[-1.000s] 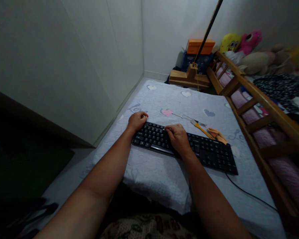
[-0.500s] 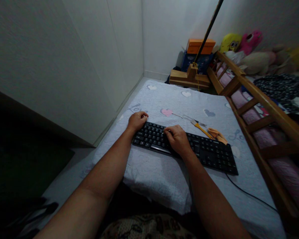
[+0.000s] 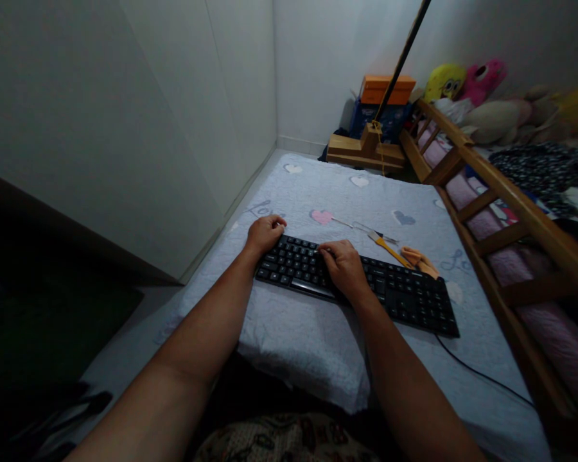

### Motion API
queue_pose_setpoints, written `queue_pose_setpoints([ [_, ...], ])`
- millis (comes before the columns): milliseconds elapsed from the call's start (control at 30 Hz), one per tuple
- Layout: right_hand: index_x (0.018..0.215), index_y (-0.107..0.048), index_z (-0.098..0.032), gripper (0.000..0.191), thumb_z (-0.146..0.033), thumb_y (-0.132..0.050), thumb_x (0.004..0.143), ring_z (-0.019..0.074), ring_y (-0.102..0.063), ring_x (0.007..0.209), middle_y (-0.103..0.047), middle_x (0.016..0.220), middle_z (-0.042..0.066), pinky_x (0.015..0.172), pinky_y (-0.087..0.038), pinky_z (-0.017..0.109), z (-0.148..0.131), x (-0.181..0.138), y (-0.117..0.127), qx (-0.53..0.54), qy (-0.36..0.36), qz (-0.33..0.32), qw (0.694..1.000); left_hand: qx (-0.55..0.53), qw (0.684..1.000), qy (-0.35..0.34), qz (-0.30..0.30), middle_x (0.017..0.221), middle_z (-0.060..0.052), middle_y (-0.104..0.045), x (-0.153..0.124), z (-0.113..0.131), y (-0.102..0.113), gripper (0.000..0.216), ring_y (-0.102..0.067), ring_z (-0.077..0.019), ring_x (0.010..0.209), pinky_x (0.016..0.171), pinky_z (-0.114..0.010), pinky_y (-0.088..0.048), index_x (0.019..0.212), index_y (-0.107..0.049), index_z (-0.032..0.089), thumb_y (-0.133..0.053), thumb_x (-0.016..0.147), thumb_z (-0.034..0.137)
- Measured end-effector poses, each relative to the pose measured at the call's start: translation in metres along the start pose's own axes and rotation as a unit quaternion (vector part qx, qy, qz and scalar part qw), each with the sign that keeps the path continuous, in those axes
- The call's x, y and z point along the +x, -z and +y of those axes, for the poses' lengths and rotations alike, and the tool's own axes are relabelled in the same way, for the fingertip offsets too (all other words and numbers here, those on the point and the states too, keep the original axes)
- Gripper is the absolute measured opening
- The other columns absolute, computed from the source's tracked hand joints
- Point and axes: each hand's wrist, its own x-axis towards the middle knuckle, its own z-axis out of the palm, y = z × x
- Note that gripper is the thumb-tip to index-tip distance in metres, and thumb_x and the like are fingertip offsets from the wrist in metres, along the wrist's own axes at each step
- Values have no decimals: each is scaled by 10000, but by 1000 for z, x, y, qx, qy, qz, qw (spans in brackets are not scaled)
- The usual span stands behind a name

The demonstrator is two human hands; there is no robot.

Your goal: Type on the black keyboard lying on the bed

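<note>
Black keyboard (image 3: 366, 285) lies across quilt (image 3: 318, 333), under both my hands. I see left hand (image 3: 264, 234) curled over its far left corner, fingers bent and pressed together. Right hand (image 3: 344, 266) rests on keys, fingers curled close. Screwdriver (image 3: 388, 247) lies just beyond right fingertips. Cable (image 3: 481, 375) trails off keyboard's right end.

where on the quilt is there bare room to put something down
Free: the quilt beyond the tools, and the strip between the keyboard and the near edge. Crowded: around the keyboard, where the left hand and right hand rest.
</note>
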Motion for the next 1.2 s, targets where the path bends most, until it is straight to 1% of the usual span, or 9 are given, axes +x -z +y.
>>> queue_pose_setpoints([
  [267,889,-708,-232,189,-196,-522,892,245,-579,909,-728,917,64,850,-453,398,-2,0,1,3,-1,-3,1000,9,1000,1,-2,737,-16,-667,1,-1,-1,253,-571,-162,716,659,-266,-412,876,-728,195,-534,738,281],
  [633,858,-697,-232,173,-189,-530,878,233,-587,895,-719,885,54,835,-448,378,-6,-3,3,-5,3,-18,1000,2,1000,-5,0,712,-16,-651,1,-2,-1,263,-568,-161,690,646,-276,-407,874,-732,185,-529,734,276],
  [967,898,-709,-223,186,-199,-524,893,245,-587,923,-727,919,68,860,-452,395,-2,0,1,6,-5,-3,1000,4,1000,1,0,725,-16,-657,1,-1,-1,256,-559,-157,700,636,-264,-395,875,-728,186,-535,737,283],
  [1200,902,-707,-216,183,-186,-527,896,240,-581,904,-728,920,64,849,-449,380,0,1,0,-3,-4,3,1000,5,1000,-2,-1,721,-13,-653,1,-2,-1,258,-563,-158,709,646,-265,-400,876,-729,186,-528,743,276],
])
